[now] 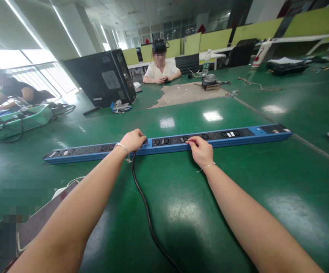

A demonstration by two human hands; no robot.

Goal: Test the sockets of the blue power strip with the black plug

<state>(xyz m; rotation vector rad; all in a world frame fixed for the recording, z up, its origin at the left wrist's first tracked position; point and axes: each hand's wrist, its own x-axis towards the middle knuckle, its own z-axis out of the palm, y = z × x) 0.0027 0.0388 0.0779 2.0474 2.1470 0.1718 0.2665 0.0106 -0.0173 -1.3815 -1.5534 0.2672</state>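
Observation:
A long blue power strip [221, 144] with black sockets lies across the green table. At its middle, my left hand [134, 140] is closed with fingertips pressed together around a small dark piece at the strip. A black cable [144, 201] runs from beneath this hand toward the table's near edge. Right of the middle, my right hand [201, 151] pinches at the front edge of the sockets; what lies between its fingertips is too small to make out.
A black computer case [104, 77] stands at the back left, with gloves [120, 107] before it. A green basket [25, 123] is at far left, a phone-like device [45, 216] at near left. A person [161, 70] sits across the table; another is at left. A bottle [206, 62] stands behind.

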